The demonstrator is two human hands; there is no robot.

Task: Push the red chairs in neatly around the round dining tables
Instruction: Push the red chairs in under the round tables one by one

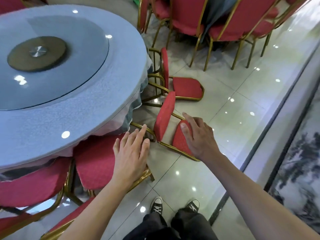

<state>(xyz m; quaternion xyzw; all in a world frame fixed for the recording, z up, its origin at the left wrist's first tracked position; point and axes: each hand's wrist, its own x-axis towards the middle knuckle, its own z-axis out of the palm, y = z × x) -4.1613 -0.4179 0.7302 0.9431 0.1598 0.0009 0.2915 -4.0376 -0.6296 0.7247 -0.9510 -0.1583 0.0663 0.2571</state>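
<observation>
glossy pale floor tiles [233, 129] mirror ceiling lights; an ink landscape mural panel [301, 170] lines the right wall.

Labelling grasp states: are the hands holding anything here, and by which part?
Nothing gripped. Right hand rests on the tipped chair's backrest, fingers straight. Left hand open above another chair.

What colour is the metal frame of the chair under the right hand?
Gold. The head view shows the chair frame best, beside the right hand.
</observation>
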